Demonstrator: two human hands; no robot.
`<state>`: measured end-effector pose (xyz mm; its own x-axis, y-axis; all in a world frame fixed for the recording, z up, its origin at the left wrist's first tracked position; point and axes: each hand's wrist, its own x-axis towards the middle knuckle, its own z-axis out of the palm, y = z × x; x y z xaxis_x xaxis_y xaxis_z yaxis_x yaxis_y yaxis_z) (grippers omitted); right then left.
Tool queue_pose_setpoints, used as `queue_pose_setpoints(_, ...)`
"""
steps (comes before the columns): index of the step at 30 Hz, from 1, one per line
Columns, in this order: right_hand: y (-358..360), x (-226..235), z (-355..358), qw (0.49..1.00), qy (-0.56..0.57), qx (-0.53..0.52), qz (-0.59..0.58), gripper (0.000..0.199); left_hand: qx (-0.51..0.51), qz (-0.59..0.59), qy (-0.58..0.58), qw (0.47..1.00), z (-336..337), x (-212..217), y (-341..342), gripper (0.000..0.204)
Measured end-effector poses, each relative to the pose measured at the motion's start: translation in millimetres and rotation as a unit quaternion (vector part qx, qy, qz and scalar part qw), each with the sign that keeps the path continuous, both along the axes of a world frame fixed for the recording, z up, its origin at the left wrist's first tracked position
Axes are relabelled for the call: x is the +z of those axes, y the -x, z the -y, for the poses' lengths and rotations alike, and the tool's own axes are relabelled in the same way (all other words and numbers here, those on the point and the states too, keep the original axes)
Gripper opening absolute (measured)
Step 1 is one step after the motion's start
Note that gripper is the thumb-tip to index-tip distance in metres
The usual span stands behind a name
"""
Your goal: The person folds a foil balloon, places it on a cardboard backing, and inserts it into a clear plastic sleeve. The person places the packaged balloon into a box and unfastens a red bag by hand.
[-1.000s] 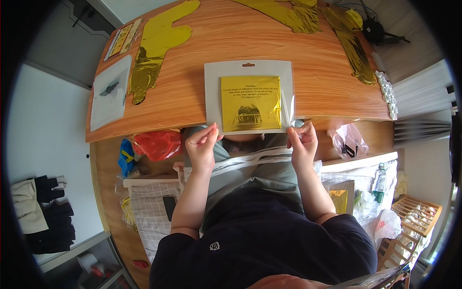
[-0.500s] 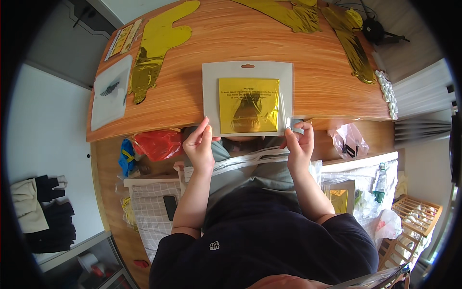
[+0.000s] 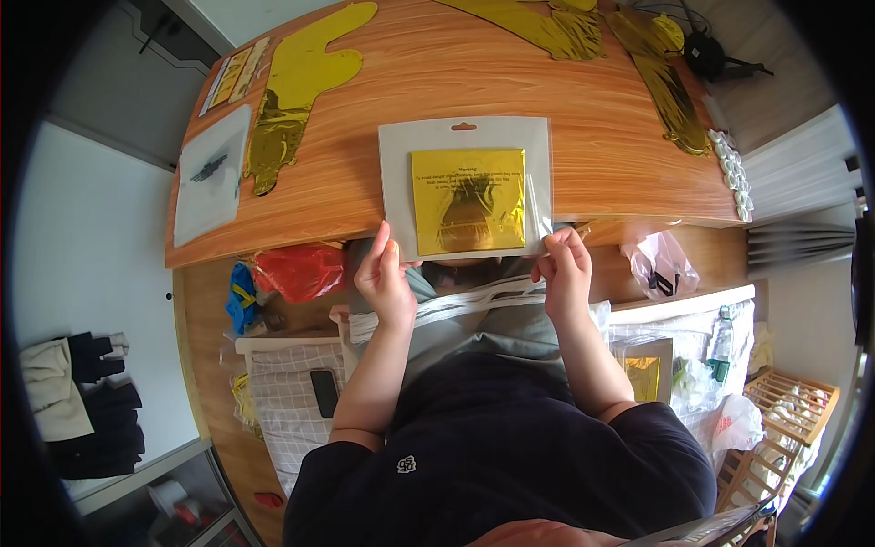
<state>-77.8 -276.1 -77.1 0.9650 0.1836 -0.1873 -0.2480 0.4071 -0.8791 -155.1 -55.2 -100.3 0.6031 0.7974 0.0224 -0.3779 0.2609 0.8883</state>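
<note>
A flat white-backed package (image 3: 396, 182) with a hang hole at its top rests against the table's near edge. Through its clear front show a folded gold foil balloon (image 3: 469, 219) and thin white straws (image 3: 533, 210). My left hand (image 3: 387, 281) pinches the lower left corner, thumb and fingers closed on it. At the lower right corner, next to the straws, my right hand (image 3: 565, 264) grips the package too.
On the wooden table (image 3: 319, 191) lie gold foil balloons (image 3: 301, 82), a clear plastic bag (image 3: 211, 173) and small white objects (image 3: 732, 178). Below are a red plastic bag (image 3: 301, 272), a pink bag (image 3: 659, 264), a phone (image 3: 324, 393) and a bottle (image 3: 722, 345).
The package has shifted slightly left. My right fingers have closed in more on its lower right corner, and my left hand has moved a little.
</note>
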Motion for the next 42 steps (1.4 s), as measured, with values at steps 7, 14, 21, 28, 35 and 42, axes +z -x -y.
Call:
queue_pose_setpoints(7,2,-1,4,1.0,-0.017,0.014,-0.012,0.008,0.016,-0.05,-0.029,0.998,-10,-9,2,0.039)
queue_pose_setpoints(14,27,-12,-5,0.985,-0.081,0.144,0.038,0.004,-0.14,0.281,0.019,0.949,34,-23,11,0.079)
queue_pose_setpoints(21,49,-15,-21,0.967,-0.085,0.218,0.097,0.012,-0.304,-0.016,0.073,0.95,62,5,23,0.039)
queue_pose_setpoints(28,37,-14,-12,0.96,-0.026,0.234,0.15,0.012,-0.215,0.08,-0.006,0.973,29,0,39,0.048)
queue_pose_setpoints(35,27,-12,-5,0.96,-0.05,0.24,0.134,0.011,-0.145,0.079,0.035,0.986,-8,8,44,0.055)
queue_pose_setpoints(42,28,-5,1,0.963,-0.023,0.23,0.141,0.01,-0.118,0.18,0.024,0.976,5,28,32,0.063)
